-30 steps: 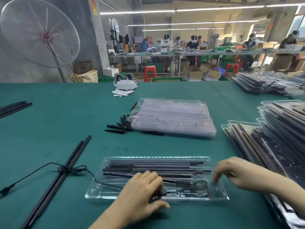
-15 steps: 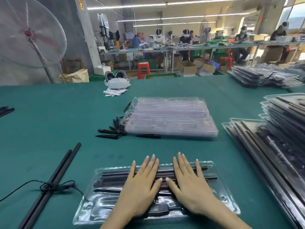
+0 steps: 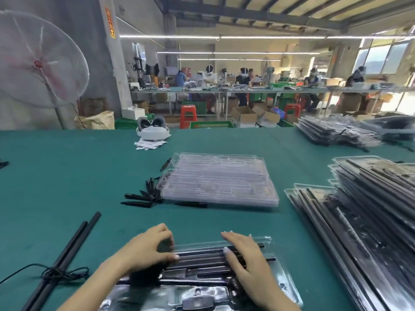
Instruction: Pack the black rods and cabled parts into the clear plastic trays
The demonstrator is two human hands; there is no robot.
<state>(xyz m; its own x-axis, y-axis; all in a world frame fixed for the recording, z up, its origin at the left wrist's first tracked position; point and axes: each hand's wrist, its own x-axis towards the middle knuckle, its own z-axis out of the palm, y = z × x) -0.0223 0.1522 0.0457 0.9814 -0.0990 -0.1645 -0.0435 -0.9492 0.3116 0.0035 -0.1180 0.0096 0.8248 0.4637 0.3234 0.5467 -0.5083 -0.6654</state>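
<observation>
Lying at the far left on the green surface (image 3: pixel 67 176), two long black rods (image 3: pixel 65 261) are being crossed by a tangled black cable (image 3: pixel 60 273). Just right of them, the left hand (image 3: pixel 143 250) is being held with its fingers curled over the left end of the near clear tray (image 3: pixel 278 274), thumb tip against the rods inside; whether anything is being pinched cannot be told. Black rods (image 3: pixel 202 257) are being kept in the tray's grooves, and a dark cabled part (image 3: pixel 197 301) is being shown in its near section. The right hand (image 3: pixel 247 263) is being laid flat, fingers straight, on the tray's rods. Farther back, short black pieces (image 3: pixel 141 197) are being left beside a stack of empty clear trays (image 3: pixel 220 180). At the right, stacks of filled trays (image 3: pixel 359 216) are being kept.
</observation>
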